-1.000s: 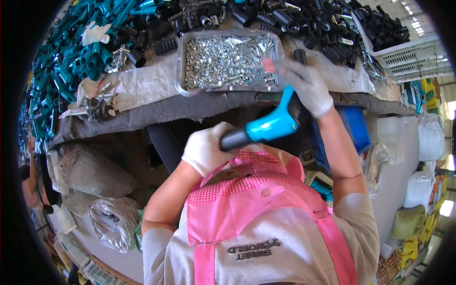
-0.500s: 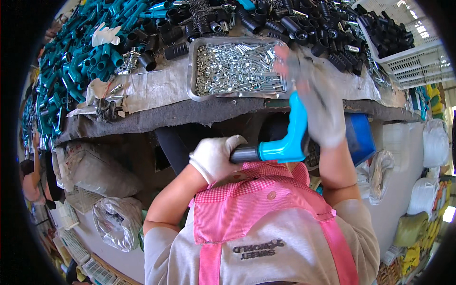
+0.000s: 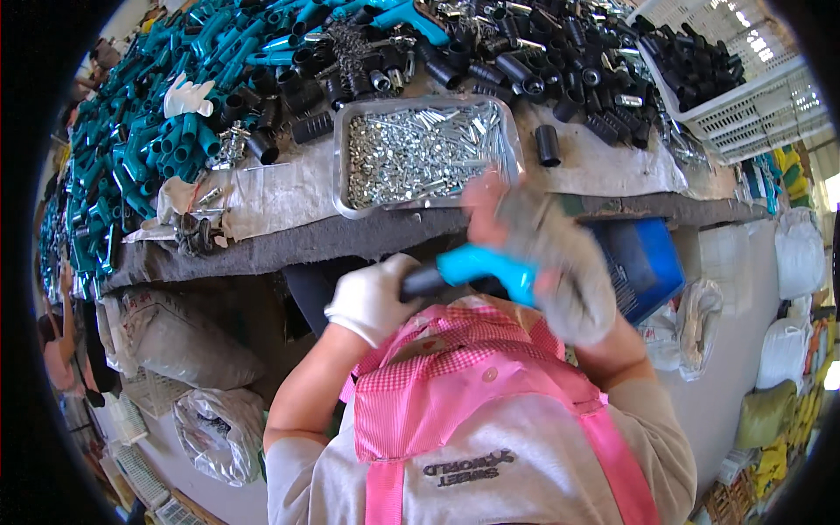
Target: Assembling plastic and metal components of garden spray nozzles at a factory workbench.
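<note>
A person in a pink gingham apron (image 3: 464, 385) stands at a cluttered workbench, both hands in white fabric gloves. The left hand (image 3: 372, 297) is closed around the black rubber grip end of a bright blue plastic handle with a black end piece (image 3: 477, 267), which lies roughly level in front of the chest, just below the bench edge. The right hand (image 3: 547, 262) is blurred with motion; it covers the blue end of the same handle, and whether its fingers are wrapped tight or loose cannot be told. The handle runs between the two hands, black end to the person's left, blue end to the right.

Just above the hands, on the bench, sits a shallow rectangular metal tray (image 3: 343, 188) heaped with small silver screws. Around the tray lie piles of teal plastic handles (image 3: 131, 149) and black rubber sleeves (image 3: 547, 144). A blue box (image 3: 643, 262) sits under the bench at the right.

Half a second ago the blue part stood nearly upright with the right hand raised near the tray; it now lies flatter and lower, and the right hand has dropped onto it
</note>
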Demonstrator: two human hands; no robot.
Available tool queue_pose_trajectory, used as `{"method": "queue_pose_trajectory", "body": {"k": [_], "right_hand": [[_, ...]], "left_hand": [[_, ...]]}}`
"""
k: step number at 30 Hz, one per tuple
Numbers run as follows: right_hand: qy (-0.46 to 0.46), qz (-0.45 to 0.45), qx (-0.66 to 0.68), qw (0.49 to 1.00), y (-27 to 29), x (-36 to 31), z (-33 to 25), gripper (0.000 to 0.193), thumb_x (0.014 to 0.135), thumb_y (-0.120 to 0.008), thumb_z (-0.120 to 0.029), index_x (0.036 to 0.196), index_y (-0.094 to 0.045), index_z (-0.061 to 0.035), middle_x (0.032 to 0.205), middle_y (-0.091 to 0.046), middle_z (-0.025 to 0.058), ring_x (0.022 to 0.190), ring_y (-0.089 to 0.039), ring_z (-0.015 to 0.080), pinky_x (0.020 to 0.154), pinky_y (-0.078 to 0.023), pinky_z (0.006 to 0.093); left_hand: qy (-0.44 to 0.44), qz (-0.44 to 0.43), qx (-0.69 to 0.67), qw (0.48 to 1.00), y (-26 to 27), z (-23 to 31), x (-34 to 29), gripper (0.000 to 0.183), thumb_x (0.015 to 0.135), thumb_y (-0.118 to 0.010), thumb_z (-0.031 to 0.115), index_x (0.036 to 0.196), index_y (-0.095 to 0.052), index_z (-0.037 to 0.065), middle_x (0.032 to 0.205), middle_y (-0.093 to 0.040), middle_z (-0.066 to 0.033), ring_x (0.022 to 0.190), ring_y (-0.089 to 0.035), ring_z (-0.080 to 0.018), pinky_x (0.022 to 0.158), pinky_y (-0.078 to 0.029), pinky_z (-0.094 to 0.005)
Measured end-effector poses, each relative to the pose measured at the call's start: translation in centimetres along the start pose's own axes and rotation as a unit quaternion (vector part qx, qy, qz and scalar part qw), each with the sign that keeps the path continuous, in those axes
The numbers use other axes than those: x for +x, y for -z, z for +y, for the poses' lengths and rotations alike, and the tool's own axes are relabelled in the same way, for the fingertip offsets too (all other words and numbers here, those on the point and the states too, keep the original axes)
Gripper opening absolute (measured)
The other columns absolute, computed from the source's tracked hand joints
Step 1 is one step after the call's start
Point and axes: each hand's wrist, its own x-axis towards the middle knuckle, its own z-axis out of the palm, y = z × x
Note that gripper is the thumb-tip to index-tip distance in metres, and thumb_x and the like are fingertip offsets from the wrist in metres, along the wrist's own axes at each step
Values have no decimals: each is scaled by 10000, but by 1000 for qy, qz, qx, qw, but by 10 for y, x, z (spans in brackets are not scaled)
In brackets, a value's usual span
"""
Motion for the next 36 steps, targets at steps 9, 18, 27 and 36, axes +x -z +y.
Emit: {"method": "queue_pose_trajectory", "body": {"k": [9, 18, 27, 36], "right_hand": [[43, -12, -105, 993, -31, -6, 51, 514, 645, -803, -301, 1055, -617, -52, 783, -637, 113, 659, -638, 253, 599, -501, 329], [-189, 16, 442, 877, -96, 28, 48, 611, 795, -697, -399, 1212, -492, -3, 866, -581, 52, 737, -565, 163, 692, -465, 331], [-140, -334, 436, 824, -150, 124, 51, 683, 898, -500, -510, 1304, -400, 29, 962, -606, 114, 910, -597, 195, 807, -474, 318], [109, -152, -297, 936, -308, 318, 111, 215, 852, -497, -201, 944, -644, -75, 1018, -617, 150, 975, -595, 312, 811, -493, 399]], "left_hand": [[-129, 92, 144, 977, 37, -5, 5, 376, 644, -735, 223, 978, -587, 135, 758, -626, -81, 695, -616, -284, 604, -479, -392], [-64, 620, -285, 728, 61, -27, 31, 802, 671, -506, -39, 1409, -193, -11, 1362, -342, -190, 1220, -384, -309, 1026, -302, -340], [-77, 416, -837, 348, 89, -95, -19, 72, 896, -538, 114, 968, -539, 111, 658, -379, 60, 561, -381, -55, 547, -378, -234], [-6, 406, -790, 460, 80, -117, -51, 434, 950, -439, 402, 1240, -433, 81, 858, -487, -43, 650, -465, -133, 566, -415, -272]]}}
